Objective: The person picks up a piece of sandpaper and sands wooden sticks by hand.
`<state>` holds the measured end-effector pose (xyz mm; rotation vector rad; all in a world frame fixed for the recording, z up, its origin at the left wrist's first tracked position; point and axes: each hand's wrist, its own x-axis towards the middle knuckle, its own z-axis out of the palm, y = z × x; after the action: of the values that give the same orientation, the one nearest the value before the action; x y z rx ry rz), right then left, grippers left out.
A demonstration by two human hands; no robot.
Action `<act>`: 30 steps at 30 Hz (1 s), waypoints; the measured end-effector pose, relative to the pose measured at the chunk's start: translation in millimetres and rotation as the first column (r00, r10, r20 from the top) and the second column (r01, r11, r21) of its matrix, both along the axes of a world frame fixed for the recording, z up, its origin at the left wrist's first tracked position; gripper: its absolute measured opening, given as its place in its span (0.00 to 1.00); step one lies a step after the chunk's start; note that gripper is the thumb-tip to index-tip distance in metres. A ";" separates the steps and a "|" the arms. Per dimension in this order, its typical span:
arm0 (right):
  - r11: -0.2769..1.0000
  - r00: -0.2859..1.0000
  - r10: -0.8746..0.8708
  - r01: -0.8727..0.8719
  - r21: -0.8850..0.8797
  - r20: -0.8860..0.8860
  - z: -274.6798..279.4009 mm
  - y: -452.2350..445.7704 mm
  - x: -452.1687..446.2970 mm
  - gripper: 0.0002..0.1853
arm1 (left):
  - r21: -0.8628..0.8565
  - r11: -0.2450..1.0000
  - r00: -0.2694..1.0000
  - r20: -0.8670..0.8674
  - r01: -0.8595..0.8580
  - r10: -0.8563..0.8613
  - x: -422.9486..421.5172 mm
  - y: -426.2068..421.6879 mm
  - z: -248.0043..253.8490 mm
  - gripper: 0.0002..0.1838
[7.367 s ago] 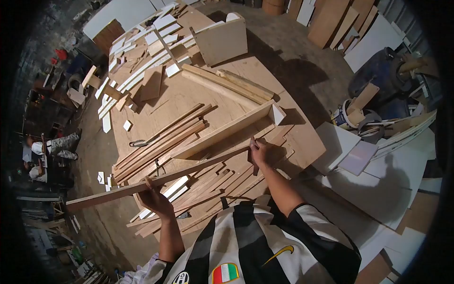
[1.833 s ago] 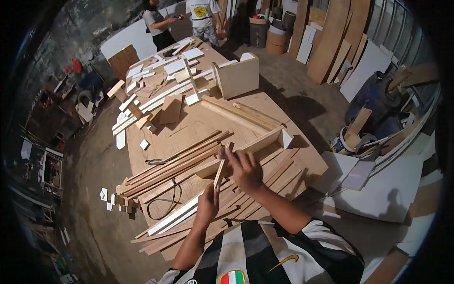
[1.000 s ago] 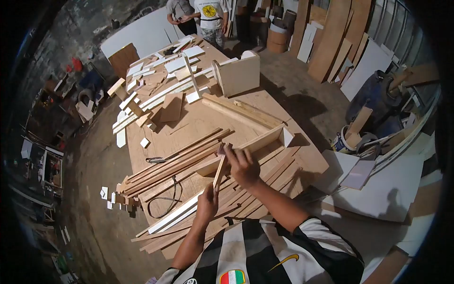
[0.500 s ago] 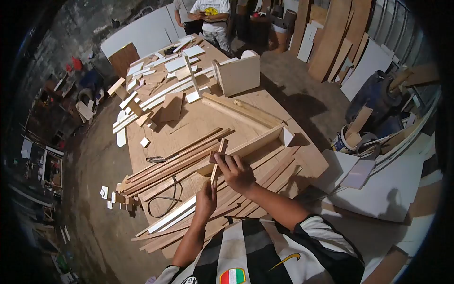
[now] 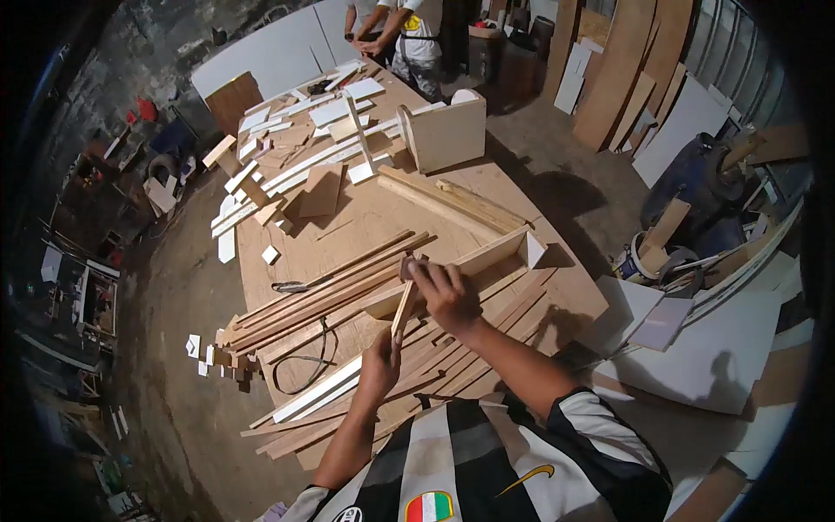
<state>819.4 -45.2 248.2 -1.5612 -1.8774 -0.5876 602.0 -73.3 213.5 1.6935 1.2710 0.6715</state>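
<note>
My left hand [image 5: 379, 369] is closed around the lower end of a short, narrow wooden strip [image 5: 404, 311], held tilted up above the workbench. My right hand [image 5: 452, 301] is at the strip's upper end, with its fingers pinched on a small reddish-brown piece of sandpaper [image 5: 406, 266] pressed against the wood. The fingers hide part of the sandpaper and the strip's top end. Beneath both hands lie long thin wooden strips [image 5: 323, 304] and a long board frame [image 5: 487, 253].
A black cord loop [image 5: 302, 389] lies left of my hands. Farther back on the plywood table [image 5: 383, 207] are white offcuts [image 5: 364, 89] and a standing panel piece [image 5: 452, 135]. Two people [image 5: 409, 39] stand at the far end. Boards [image 5: 626, 74] lean at the right.
My right hand has slid up and slightly right along the strip with the sandpaper. My left hand has barely moved. The people at the back have shifted, their arms now reaching left.
</note>
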 end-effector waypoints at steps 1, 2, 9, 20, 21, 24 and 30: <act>1.000 1.000 -0.003 0.003 0.002 0.001 -5.3 -3.1 -3.8 0.26 | 0.002 1.000 1.000 0.001 0.003 -0.003 0.0 1.2 -2.2 0.20; 0.999 0.998 0.033 -0.035 0.032 0.055 -11.1 -8.3 -9.2 0.26 | -0.021 1.000 1.000 -0.004 -0.004 0.004 -0.8 2.1 -4.5 0.19; 0.992 0.995 -0.094 0.091 -0.085 -0.023 -1.1 3.2 6.6 0.26 | 0.108 0.994 0.998 -0.066 0.006 0.001 -0.8 -6.1 -20.4 0.17; 0.995 0.997 0.015 -0.007 -0.096 0.079 -13.7 -10.2 -16.3 0.27 | -0.040 0.999 0.999 0.009 -0.034 0.034 1.7 3.4 -25.3 0.19; 0.997 0.993 0.056 -0.051 -0.049 0.101 -16.4 -15.2 -20.4 0.26 | -0.036 0.999 0.999 0.012 -0.032 0.033 0.2 5.6 -24.4 0.19; 0.999 0.998 0.025 -0.021 -0.050 0.063 -11.9 -6.7 -9.3 0.26 | -0.061 0.998 0.994 -0.107 0.022 -0.028 -5.2 5.1 -19.8 0.18; 0.996 0.995 0.051 -0.044 -0.077 0.088 -21.8 -14.3 -24.2 0.26 | -0.061 0.998 1.000 0.010 -0.006 0.007 1.4 3.1 -21.1 0.17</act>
<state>795.2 -59.5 226.4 -1.5556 -2.0193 -0.5812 603.5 -70.2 192.4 1.6349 1.2776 0.6387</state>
